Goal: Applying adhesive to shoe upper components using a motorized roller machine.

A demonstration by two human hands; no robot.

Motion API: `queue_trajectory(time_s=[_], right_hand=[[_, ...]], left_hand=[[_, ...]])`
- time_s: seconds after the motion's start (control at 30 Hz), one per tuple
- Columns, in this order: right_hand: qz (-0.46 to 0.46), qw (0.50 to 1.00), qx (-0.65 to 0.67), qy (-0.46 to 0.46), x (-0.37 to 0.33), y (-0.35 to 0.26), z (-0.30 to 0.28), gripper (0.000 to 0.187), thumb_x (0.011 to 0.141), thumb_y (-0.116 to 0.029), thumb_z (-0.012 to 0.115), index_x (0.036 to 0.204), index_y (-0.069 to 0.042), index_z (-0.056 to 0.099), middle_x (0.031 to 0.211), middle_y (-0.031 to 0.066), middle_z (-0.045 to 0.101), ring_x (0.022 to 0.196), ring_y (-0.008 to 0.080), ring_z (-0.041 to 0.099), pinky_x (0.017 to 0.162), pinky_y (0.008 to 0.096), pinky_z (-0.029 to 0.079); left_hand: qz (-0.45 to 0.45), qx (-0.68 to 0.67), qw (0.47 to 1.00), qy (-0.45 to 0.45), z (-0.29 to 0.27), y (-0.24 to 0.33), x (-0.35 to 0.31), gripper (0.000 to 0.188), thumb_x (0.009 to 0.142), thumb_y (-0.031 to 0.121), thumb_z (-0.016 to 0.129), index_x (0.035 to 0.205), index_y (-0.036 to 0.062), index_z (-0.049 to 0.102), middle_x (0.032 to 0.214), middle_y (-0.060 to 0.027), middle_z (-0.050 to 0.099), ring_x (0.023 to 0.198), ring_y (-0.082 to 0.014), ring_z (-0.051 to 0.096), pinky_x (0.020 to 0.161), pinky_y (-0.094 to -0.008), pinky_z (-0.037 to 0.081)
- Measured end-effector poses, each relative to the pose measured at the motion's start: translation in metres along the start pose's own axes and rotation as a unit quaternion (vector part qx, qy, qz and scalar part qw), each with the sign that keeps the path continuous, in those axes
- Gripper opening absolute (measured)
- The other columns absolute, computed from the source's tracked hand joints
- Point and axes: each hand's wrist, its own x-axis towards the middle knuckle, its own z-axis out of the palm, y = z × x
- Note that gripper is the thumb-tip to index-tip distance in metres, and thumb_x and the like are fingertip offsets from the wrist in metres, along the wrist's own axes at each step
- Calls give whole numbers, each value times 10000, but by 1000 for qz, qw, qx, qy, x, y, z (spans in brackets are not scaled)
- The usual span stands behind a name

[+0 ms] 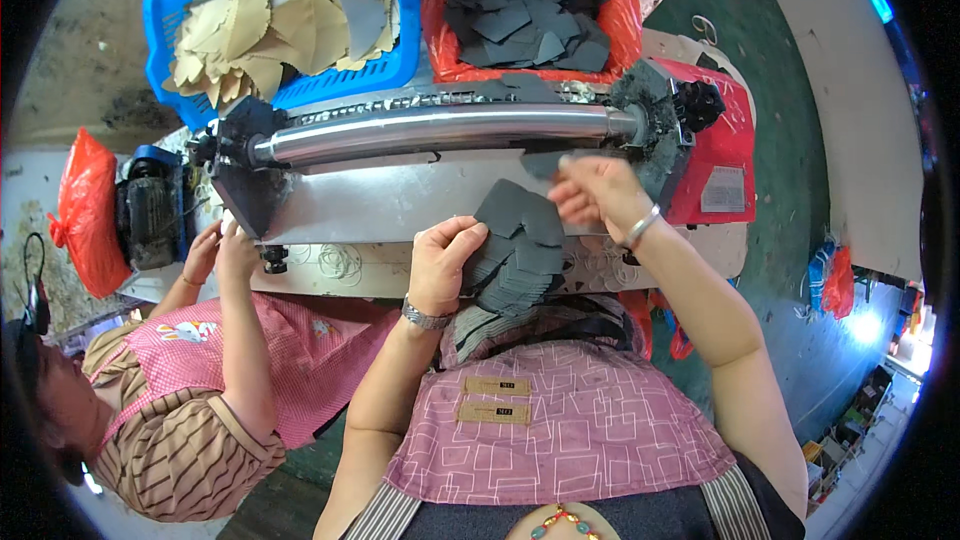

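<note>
My left hand (443, 262) grips a fanned stack of dark grey cut pieces (515, 240) by its left side, thumb on top, just in front of the machine. To the right, my right hand (600, 192) is slightly blurred, its fingers bent and the thumb and forefinger closed at the edge of a single dark grey piece (539, 164). That piece lies at the front of a long shiny metal roller (440, 133), on the machine's metal plate (390, 196). More dark pieces (520, 89) lie behind the roller.
Behind the roller stand a blue basket (405, 30) of tan pieces and a red bag-lined container (627, 10) of dark pieces. The roller's right end has a red housing (722, 145). A co-worker's hands (225, 252) are at the left end, beside a motor (152, 210) and red bag (88, 212).
</note>
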Motion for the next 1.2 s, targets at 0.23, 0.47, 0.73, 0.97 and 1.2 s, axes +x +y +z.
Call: queue_trajectory(time_s=[0.23, 0.47, 0.73, 0.97, 1.2], right_hand=[[5, 998, -39, -56, 7, 6, -8, 182, 775, -212, 567, 711, -41, 559, 650, 51, 580, 548, 81, 563, 408, 180, 422], [-79, 975, -191, -87, -9, 9, 4, 223, 783, -226, 563, 855, -15, 541, 713, 57, 593, 549, 73, 549, 421, 158, 416], [-71, 969, -180, -153, -15, 15, 8, 178, 780, -187, 568, 801, -10, 580, 654, 11, 567, 508, 70, 505, 430, 198, 414], [-118, 986, -108, -40, -2, 21, 8, 153, 788, -150, 539, 784, -14, 609, 603, 9, 556, 484, 66, 499, 417, 199, 411], [-81, 989, -97, -82, -17, -1, 10, 166, 785, -188, 549, 794, -28, 593, 574, 4, 541, 474, 60, 496, 463, 187, 421]], left_hand=[[26, 50, 998, 11, 1, 5, 2, 179, 769, 126, 579, 826, -40, 616, 670, 9, 568, 603, -33, 467, 549, -166, 389], [30, -23, 999, 4, 18, 9, 0, 164, 771, 104, 576, 855, -36, 595, 708, 3, 569, 615, -40, 489, 581, -168, 409], [19, 124, 992, -29, 9, 10, 1, 199, 754, 69, 581, 926, -29, 560, 802, -29, 579, 681, -59, 522, 610, -178, 428], [-1, -2, 1000, -26, 15, 7, 1, 173, 747, 75, 594, 882, -32, 575, 758, -24, 581, 653, -53, 513, 586, -179, 423], [-27, 70, 997, -33, 3, 9, 2, 195, 755, 98, 598, 888, -44, 584, 755, -20, 586, 644, -43, 509, 593, -177, 431]])
